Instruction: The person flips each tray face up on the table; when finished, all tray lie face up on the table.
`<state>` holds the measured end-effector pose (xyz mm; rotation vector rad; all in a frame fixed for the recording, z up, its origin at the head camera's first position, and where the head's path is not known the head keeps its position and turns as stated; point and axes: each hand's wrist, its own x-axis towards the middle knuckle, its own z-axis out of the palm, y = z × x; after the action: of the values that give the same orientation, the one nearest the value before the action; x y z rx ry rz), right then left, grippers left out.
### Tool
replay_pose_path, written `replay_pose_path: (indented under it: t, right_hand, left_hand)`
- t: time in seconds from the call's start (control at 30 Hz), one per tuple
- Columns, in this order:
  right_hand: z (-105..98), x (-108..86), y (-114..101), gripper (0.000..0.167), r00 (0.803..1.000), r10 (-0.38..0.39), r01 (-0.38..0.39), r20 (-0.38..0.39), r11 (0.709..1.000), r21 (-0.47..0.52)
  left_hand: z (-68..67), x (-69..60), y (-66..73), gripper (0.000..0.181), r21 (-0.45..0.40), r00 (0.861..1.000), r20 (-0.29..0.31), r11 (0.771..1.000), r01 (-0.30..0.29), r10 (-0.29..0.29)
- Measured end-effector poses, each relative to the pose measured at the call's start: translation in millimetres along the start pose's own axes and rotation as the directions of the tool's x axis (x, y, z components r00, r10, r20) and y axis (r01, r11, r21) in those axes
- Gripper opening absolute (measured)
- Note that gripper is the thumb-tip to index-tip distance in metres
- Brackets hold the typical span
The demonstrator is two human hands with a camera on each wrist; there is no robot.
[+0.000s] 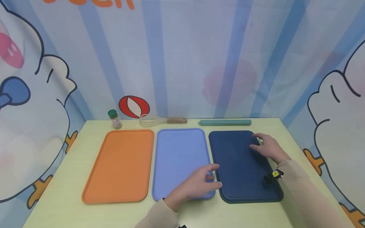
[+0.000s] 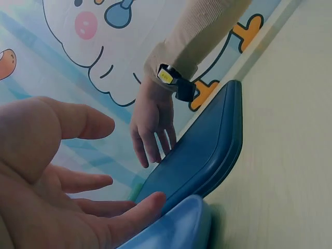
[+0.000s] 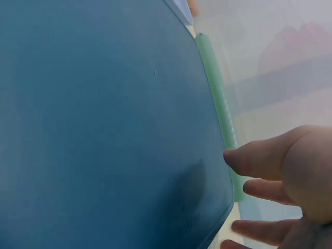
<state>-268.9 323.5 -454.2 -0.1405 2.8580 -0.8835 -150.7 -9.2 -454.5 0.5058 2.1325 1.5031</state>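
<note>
A dark blue tray (image 1: 242, 167) lies at the right of the table, and my right hand (image 1: 269, 147) is over its upper right edge with fingers spread, holding nothing. My left hand (image 1: 196, 183) is above the lower right part of the light blue tray (image 1: 179, 155), its fingertips reaching toward the dark tray's left edge. In the left wrist view my left hand (image 2: 78, 176) has its fingers apart and grips nothing. In the right wrist view my right hand (image 3: 290, 181) is beside a corner of the dark tray (image 3: 114, 114); contact cannot be told.
An orange tray (image 1: 122, 164) lies at the left. Along the table's back stand or lie a green-capped jar (image 1: 115, 120), a whisk (image 1: 174, 120) with a wooden handle and a green rod (image 1: 225, 122). A patterned curtain (image 1: 182, 63) hangs behind.
</note>
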Motion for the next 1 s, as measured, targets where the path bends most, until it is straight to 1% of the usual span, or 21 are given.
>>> replay_pose_path:
  t: [0.13,0.2,0.23,0.4,0.47,0.6,0.7,0.83,1.0]
  right_hand:
    - [-1,1.4,5,0.066,0.998,0.035,-0.037,0.044,0.998,0.043]
    - [0,2.3,7,0.066,0.998,0.036,-0.040,0.053,0.997,0.062]
    - [0,2.3,7,0.066,0.998,0.036,-0.039,0.055,0.997,0.066]
    - [0,1.0,6,0.067,0.997,0.044,-0.050,0.067,0.995,0.089]
    - [-1,0.3,6,0.067,0.996,0.053,-0.059,0.068,0.994,0.089]
    - [0,-1.4,7,0.067,0.996,0.056,-0.061,0.071,0.996,0.069]
    - [0,-2.8,8,0.067,0.995,0.059,-0.064,0.085,0.996,0.060]
    - [-2,-4.6,7,0.068,0.990,0.079,-0.086,0.113,0.994,0.063]
    - [-5,-6.4,6,0.069,0.986,0.090,-0.100,0.138,0.993,0.070]
  left_hand:
    - [7.7,4.3,2.2,0.066,0.013,1.000,0.008,1.000,0.001,-0.001]
    - [10.2,7.2,2.5,0.066,0.015,1.000,0.015,1.000,0.003,-0.003]
    - [11.2,8.7,3.2,0.066,0.011,1.000,0.023,1.000,0.011,-0.011]
    - [14.4,15.8,6.2,0.066,0.022,0.994,0.071,0.996,0.085,-0.086]
    - [16.1,17.6,6.6,0.066,0.027,0.991,0.077,0.994,0.103,-0.105]
    - [20.9,18.0,9.6,0.066,0.038,0.993,0.051,0.994,0.106,-0.108]
    - [24.9,17.6,12.8,0.067,0.075,0.994,0.026,0.992,0.103,-0.105]
    - [29.4,18.3,17.5,0.069,0.114,0.994,0.011,0.988,0.109,-0.111]
    - [34.1,22.9,18.7,0.070,0.108,0.991,0.004,0.985,0.134,-0.135]
